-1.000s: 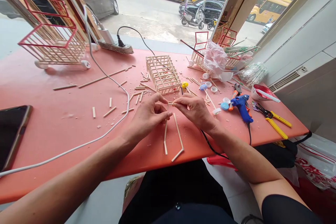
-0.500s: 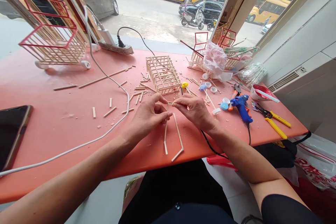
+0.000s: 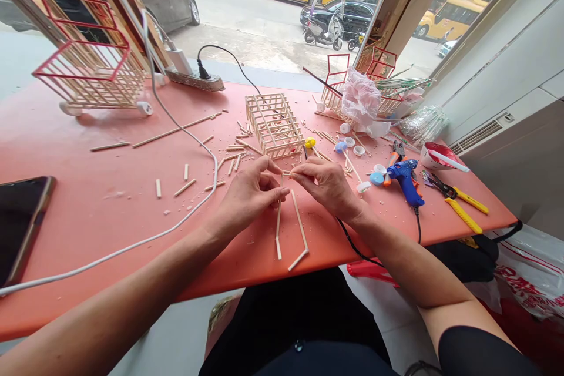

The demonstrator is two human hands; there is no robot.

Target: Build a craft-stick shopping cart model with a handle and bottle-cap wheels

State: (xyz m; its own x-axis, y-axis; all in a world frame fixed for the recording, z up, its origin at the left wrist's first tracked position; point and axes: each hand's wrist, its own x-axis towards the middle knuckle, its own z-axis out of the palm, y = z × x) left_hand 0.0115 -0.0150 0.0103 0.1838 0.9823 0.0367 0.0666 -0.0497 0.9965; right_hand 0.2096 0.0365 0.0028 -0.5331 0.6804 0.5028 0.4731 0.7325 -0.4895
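Observation:
My left hand is closed on a thin jointed wooden stick, whose lower end bends near the table's front edge. Between the fingertips of my right hand is a short wooden stick, held level against the upper end of the jointed one. A second bent stick, two pieces meeting at an angle, lies on the table just right of the first. Beyond my hands sits a small lattice frame of wooden sticks. Whether glue is on the joint cannot be made out.
A blue glue gun, yellow-handled pliers and bottle caps lie right. Finished stick carts with red rims stand at far left and back right. A white cable crosses the left side near a phone. Cut sticks are scattered about.

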